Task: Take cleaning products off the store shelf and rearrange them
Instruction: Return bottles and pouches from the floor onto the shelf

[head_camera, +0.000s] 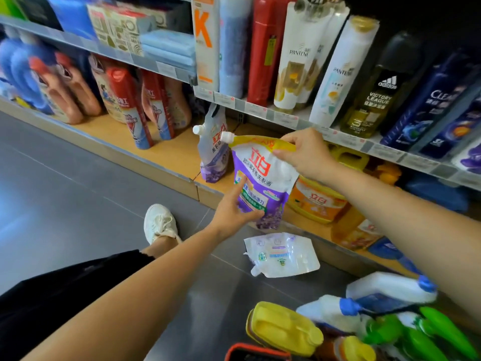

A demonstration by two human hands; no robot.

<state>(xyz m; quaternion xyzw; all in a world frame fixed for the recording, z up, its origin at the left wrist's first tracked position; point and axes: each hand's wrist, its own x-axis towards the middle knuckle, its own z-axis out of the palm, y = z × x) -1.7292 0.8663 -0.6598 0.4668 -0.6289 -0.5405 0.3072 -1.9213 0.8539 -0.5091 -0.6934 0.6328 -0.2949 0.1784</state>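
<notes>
My R hand (304,152) pinches the yellow top strip of the purple pouch (265,183). L hand (234,212) grips its lower left side, index straight up the face, other fingers hidden behind. Pouch: white spout cap top left, red logo, lavender print at bottom. It's upright, held over the front edge of the bottom shelf (169,152), just right of 1 matching pouch (214,152) standing there. Small print's too blurred to read. 1 whitish pouch (282,254) lies flat on the floor below.

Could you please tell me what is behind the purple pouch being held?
An orange jug on the bottom shelf shows past the purple pouch; its left part is covered.
</notes>
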